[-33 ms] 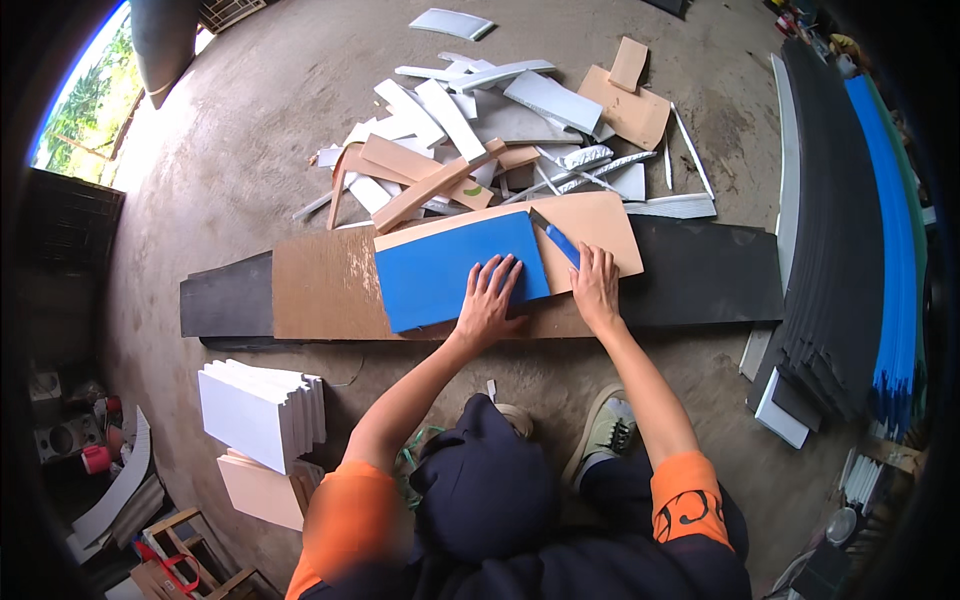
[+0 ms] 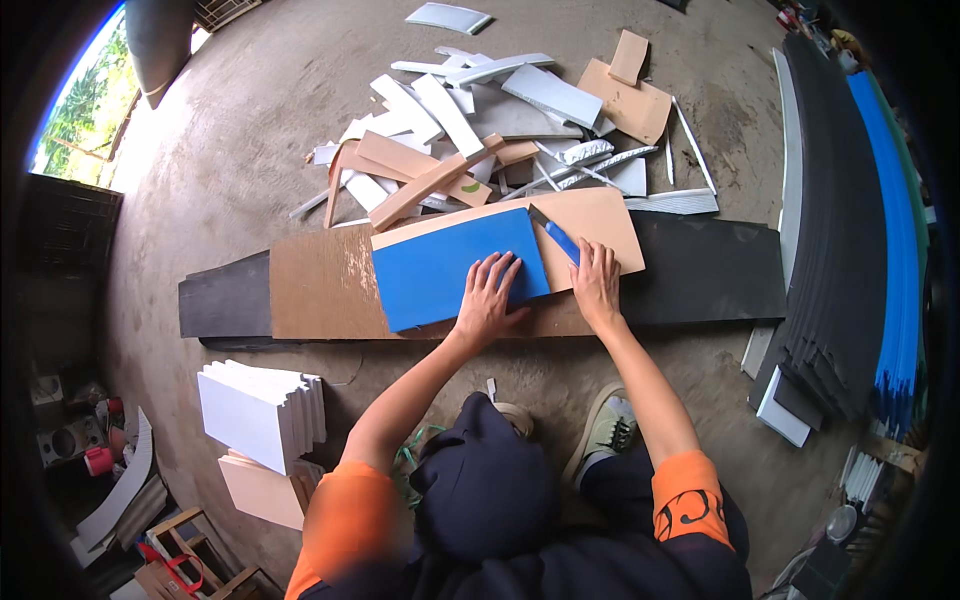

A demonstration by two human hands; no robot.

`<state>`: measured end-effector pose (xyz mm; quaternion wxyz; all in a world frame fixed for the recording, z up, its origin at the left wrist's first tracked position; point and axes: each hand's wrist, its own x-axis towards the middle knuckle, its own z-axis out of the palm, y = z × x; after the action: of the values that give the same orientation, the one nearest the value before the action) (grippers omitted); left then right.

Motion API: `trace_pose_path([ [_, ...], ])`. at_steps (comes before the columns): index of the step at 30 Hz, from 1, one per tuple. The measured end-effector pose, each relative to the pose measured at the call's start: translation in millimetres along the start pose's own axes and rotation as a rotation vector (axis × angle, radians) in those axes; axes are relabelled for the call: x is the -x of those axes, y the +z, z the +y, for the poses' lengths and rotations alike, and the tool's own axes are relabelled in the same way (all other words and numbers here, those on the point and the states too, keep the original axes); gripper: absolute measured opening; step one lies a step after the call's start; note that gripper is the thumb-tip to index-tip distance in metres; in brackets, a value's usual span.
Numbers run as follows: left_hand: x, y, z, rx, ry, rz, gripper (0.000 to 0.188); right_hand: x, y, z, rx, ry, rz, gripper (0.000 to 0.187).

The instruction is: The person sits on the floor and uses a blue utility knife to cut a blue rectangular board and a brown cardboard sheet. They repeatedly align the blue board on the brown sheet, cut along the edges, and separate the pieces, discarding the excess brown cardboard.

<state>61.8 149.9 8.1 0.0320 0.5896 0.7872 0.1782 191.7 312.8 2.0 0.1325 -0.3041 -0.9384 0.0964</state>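
Note:
A blue rectangular panel [image 2: 445, 260] lies on a larger peach foam sheet [image 2: 600, 215]. My left hand [image 2: 487, 300] rests flat on the panel's near right part, fingers spread. In my right hand [image 2: 597, 283] is a utility knife [image 2: 562, 240] with a blue handle. Its dark blade points up and left, close to the panel's right edge at the far corner. Whether the blade tip touches the peach sheet I cannot tell. Both sheets lie on a brown board [image 2: 320, 285].
Beyond the board is a heap of white and peach offcuts [image 2: 460, 130]. White blocks [image 2: 255, 410] are stacked above peach ones [image 2: 262, 488] at near left. Dark boards [image 2: 710, 270] flank the brown one. Tall stacks of black [image 2: 835, 230] and blue sheets [image 2: 890, 240] line the right side.

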Motion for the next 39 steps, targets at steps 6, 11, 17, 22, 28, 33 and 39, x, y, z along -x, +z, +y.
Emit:
trace_pose_path([
  [6, -25.8, 6.2, -12.2, -0.023, 0.009, -0.040, 0.082, -24.3, 4.5, 11.3, 0.043, -0.018, 0.015, 0.031],
  [11, -30.8, 8.9, -18.1, -0.034, -0.020, -0.080, 0.096, -35.5, -15.1, 11.0, -0.641, 0.574, -0.126, 0.021],
  [17, -38.3, -1.1, -16.4, -0.105, -0.029, -0.088, 0.089, -22.2, -9.4, -1.8, -1.008, 0.867, -0.215, 0.051],
  [22, -39.4, 15.7, -25.6, -0.038, -0.042, -0.057, 0.082, -11.4, 14.2, -5.1, -0.697, 0.654, -0.200, 0.046],
  [28, -42.9, 9.2, -35.1, 0.137, -0.078, -0.228, 0.099, -15.4, 16.5, -19.6, -0.460, 0.292, -0.125, 0.023],
  [33, -48.3, 12.6, -33.7, 0.139, -0.082, -0.235, 0.107, -53.9, 14.6, -28.6, -0.458, 0.283, -0.328, 0.026],
  [39, -48.6, 10.8, -33.2, 0.157, -0.093, -0.233, 0.107, -87.3, 2.8, -51.4, 0.021, 0.196, -0.342, 0.024],
])
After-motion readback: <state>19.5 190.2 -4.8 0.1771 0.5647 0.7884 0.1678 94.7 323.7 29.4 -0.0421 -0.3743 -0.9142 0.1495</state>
